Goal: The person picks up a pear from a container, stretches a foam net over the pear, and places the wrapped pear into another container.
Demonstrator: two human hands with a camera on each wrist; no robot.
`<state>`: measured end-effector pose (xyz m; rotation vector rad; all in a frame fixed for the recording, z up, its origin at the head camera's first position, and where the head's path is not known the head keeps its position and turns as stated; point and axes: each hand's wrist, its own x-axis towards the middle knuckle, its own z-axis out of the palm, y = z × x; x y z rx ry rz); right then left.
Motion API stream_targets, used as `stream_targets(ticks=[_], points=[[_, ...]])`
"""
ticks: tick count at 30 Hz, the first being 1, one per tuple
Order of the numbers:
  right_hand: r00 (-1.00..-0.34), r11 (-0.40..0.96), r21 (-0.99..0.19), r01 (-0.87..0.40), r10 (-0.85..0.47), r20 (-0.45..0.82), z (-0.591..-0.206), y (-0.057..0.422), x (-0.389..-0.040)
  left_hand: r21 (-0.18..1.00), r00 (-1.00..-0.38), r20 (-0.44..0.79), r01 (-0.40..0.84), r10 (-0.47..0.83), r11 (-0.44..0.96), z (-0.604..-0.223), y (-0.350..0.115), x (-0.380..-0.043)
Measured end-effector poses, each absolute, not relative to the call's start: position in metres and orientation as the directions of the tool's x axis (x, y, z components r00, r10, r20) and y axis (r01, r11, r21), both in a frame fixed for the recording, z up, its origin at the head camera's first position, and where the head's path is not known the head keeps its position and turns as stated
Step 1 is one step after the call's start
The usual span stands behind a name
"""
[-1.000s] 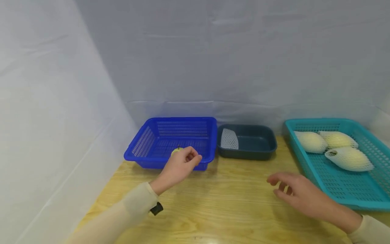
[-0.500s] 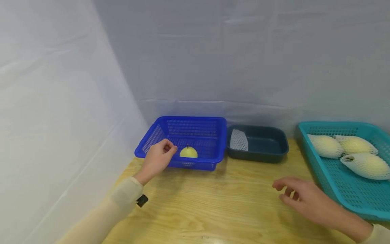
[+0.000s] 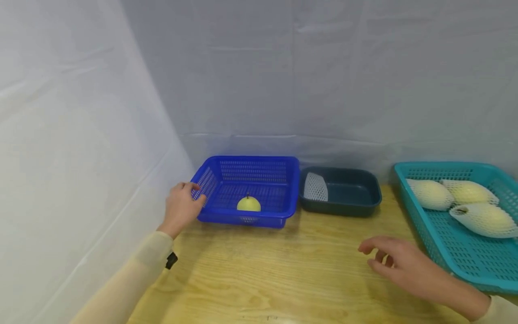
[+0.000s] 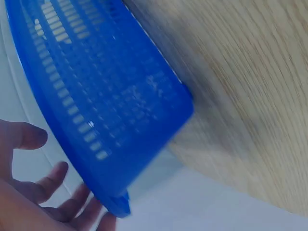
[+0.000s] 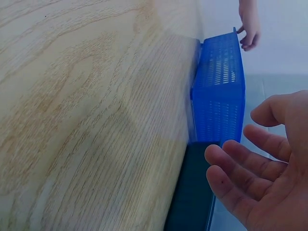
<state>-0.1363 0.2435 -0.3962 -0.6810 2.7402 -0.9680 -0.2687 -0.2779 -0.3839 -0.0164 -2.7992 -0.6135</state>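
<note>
My left hand (image 3: 181, 208) is at the left rim of the blue basket (image 3: 283, 215), its thumb apart from the bent fingers. In the left wrist view the fingertips (image 4: 79, 192) come right up to the basket's rim, and nothing lies between thumb and fingers. A yellow-green pear (image 3: 249, 204) with a dark stem sits inside that basket near its front wall, which hides its lower part. My right hand (image 3: 400, 266) hovers over the table, left of the teal basket (image 3: 435, 249), with fingers loosely curled and holding nothing.
Between the baskets stands a dark green tray (image 3: 352, 210) with a white foam net (image 3: 315, 186) at its left end. Three pale fruits in foam nets (image 3: 485, 220) lie in the teal basket. Behind the wooden table (image 3: 275, 265) hangs a grey-white sheet (image 3: 259, 81).
My left hand has moved left from over the pear to the blue basket's left rim, and its fingers have spread. The pear now shows. My right hand stays by the teal basket.
</note>
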Motion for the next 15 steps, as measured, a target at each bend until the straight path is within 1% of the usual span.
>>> stream_targets(ticks=[3, 6, 10, 15], points=[[-0.885, 0.686, -0.627, -0.369, -0.466, 0.011, -0.396, 0.243, -0.137, 0.399, -0.975, 0.21, 0.019, -0.071, 0.917, -0.383, -0.285, -0.272], [-0.877, 0.675, -0.624, -0.394, -0.479, 0.036, -0.397, 0.242, -0.137, 0.413, -0.985, 0.142, -0.033, -0.1, 0.91, -0.383, -0.291, -0.275], [-0.863, 0.665, -0.608, -0.434, -0.5, 0.068, -0.399, 0.24, -0.138, 0.441, -0.987, 0.071, -0.1, -0.145, 0.892, -0.386, -0.299, -0.282], [-0.856, 0.665, -0.601, -0.444, -0.512, 0.066, -0.397, 0.235, -0.143, 0.456, -0.986, -0.015, -0.156, -0.167, 0.876, -0.39, -0.308, -0.286]])
